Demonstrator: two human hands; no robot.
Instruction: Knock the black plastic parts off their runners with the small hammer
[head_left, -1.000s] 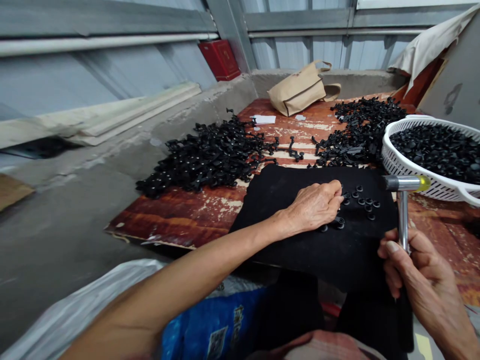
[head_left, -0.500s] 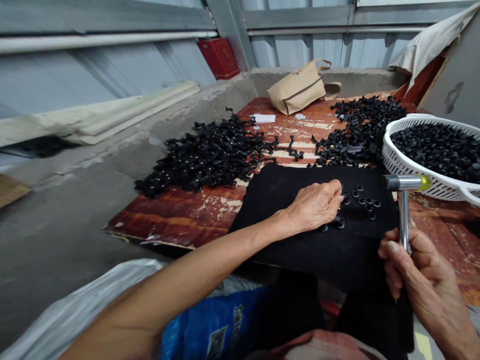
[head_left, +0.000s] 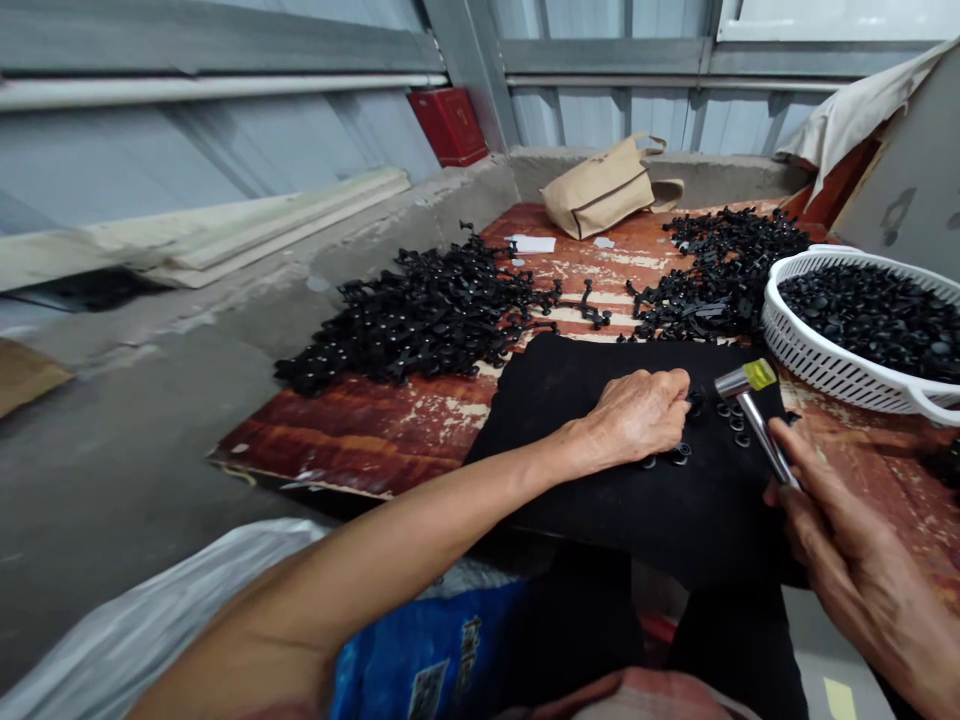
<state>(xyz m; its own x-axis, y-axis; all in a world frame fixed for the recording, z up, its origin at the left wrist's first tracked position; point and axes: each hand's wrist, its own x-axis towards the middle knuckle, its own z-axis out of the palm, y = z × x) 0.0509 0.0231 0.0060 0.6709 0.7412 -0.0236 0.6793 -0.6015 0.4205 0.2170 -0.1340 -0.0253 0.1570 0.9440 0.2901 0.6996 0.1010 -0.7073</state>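
My right hand [head_left: 847, 540] grips a hammer [head_left: 766, 440] with a bright metal shaft and a yellow-tipped head. The hammer head tilts left, low over the black cloth-like mat [head_left: 592, 510]. On that mat rests my left hand [head_left: 641, 412], its fingers pinched at a small black part [head_left: 697, 402] that they partly hide. Round black pieces [head_left: 741, 440] lie to the right of these fingers, under and beside the hammer. Another black piece [head_left: 680, 455] sits just below the left hand.
Long black parts form a heap [head_left: 420, 315] at the left of the worn red-brown table [head_left: 360, 430]. A second heap [head_left: 720, 270] lies at the back right. Beside it, a white basket [head_left: 832, 375] is full of black pieces. A beige bag [head_left: 600, 190] stands behind.
The hammer has swung down and left from upright, its head now over the mat near the left fingers. My left hand stays at nearly the same place, pinched.
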